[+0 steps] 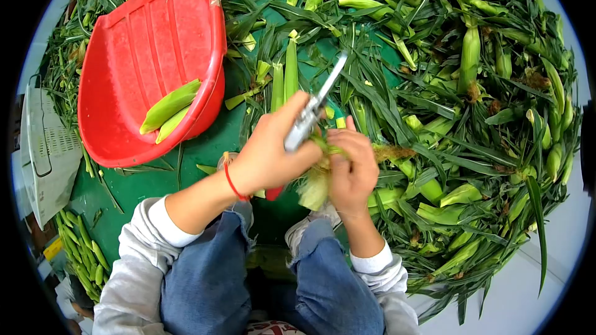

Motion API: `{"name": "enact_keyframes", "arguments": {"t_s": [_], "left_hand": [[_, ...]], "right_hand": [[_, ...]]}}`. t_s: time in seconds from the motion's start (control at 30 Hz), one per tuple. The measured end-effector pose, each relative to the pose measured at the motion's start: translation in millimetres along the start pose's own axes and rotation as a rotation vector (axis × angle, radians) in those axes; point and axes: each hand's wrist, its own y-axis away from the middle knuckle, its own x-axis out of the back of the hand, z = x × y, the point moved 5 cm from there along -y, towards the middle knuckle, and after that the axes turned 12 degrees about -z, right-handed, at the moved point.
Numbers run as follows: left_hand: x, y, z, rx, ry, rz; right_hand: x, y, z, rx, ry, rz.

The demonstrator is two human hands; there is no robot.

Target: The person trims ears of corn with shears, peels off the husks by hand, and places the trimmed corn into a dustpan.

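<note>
My left hand (pixel 267 149), with a red string round its wrist, is closed on what look like pruning shears (pixel 304 125). Their metal blade points up and away, and a red handle end shows below the palm; motion blurs the details. Close beside it, my right hand (pixel 354 170) grips a small corn ear (pixel 318 180), its pale husk hanging down and brown silk sticking out to the right. Fingers hide most of the ear. Beyond both hands, upright green corn ears (pixel 290 68) lie among cut leaves.
A red scoop-shaped dustpan (pixel 152 43) at the left holds two green husked ears (pixel 174 108). A large heap of corn ears and leaves (pixel 472 118) fills the right. At far left stand a white plastic basket (pixel 53 149) and a pile of slim green ears (pixel 81 254).
</note>
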Motion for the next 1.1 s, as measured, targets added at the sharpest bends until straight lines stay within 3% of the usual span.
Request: {"name": "enact_keyframes", "arguments": {"t_s": [0.03, 0.1, 0.13, 0.2, 0.33, 0.37, 0.43, 0.47, 0.53, 0.6, 0.63, 0.67, 0.73, 0.77, 0.8, 0.87, 0.9, 1.0, 1.03, 1.07, 1.1], "left_hand": [[-4.7, -3.4, -12.5, 0.150, 0.509, -0.037], [-6.2, -4.5, -22.9, 0.240, 0.743, -0.016], [-10.0, -1.6, -25.4, 0.262, 0.872, -0.024], [-23.6, 5.3, -38.4, 0.150, 1.052, -0.014], [-26.1, 11.9, -22.2, 0.170, 1.049, -0.173], [-27.0, 10.7, -11.2, 0.076, 1.034, -0.314], [-28.4, 13.1, 1.6, 0.030, 0.796, -0.471], [-30.8, 13.8, 5.9, -0.016, 0.674, -0.499], [-27.6, 15.4, 8.8, -0.002, 0.755, -0.485], [-24.3, 16.3, -0.9, 0.083, 0.828, -0.388], [-22.6, 19.3, -10.9, 0.139, 1.069, -0.263], [-26.2, 12.9, -9.5, 0.005, 1.359, -0.204], [-18.1, 7.7, -17.9, 0.173, 1.542, -0.004], [-15.9, 5.1, -38.0, 0.062, 1.666, -0.159], [-16.0, 0.7, -52.8, 0.016, 1.712, -0.153], [-13.2, -0.7, -55.5, 0.166, 1.572, 0.062], [-8.9, 2.2, -59.1, 0.227, 1.435, 0.050], [8.5, 8.3, -28.1, 0.005, 0.584, 0.009], [11.7, 13.9, -25.5, 0.018, 0.309, -0.023], [13.2, 21.8, -26.7, 0.044, -0.069, 0.003], [9.3, 29.3, -32.8, 0.088, -0.122, -0.029]], "right_hand": [[1.4, 2.2, 6.3, -0.031, -0.120, 0.081], [4.2, 4.8, 24.8, -0.163, -0.434, 0.232], [6.6, 1.3, 33.6, -0.244, -0.747, 0.348], [10.4, 3.6, 49.4, -0.264, -1.166, 0.482], [12.8, 3.7, 44.6, -0.162, -1.520, 0.398], [13.4, 4.3, 44.4, -0.133, -1.616, 0.380], [11.0, 3.6, 38.0, -0.090, -1.833, 0.350], [10.6, 2.8, 35.9, -0.087, -1.868, 0.351], [10.3, 2.7, 33.2, -0.088, -1.935, 0.357], [11.2, 8.6, 40.5, -0.135, -1.713, 0.278], [12.0, 12.7, 40.9, -0.204, -1.538, 0.275], [12.6, 15.6, 41.4, -0.261, -1.363, 0.268], [-1.3, 12.1, 45.5, -0.357, -1.319, -0.005], [-8.4, 26.2, 59.2, -0.435, -1.311, -0.147], [-15.6, 43.0, 75.5, -0.511, -1.295, -0.286], [-30.1, 56.9, 82.4, -0.644, -1.024, -0.345], [-34.6, 70.8, 101.1, -0.705, -0.947, -0.302], [-30.7, 46.2, 82.9, -0.845, -0.967, -0.052], [-27.7, 44.5, 84.0, -0.793, -0.832, -0.059], [-29.5, 41.9, 80.7, -0.763, -0.915, -0.033], [-31.6, 39.6, 74.5, -0.731, -0.996, 0.001]]}}
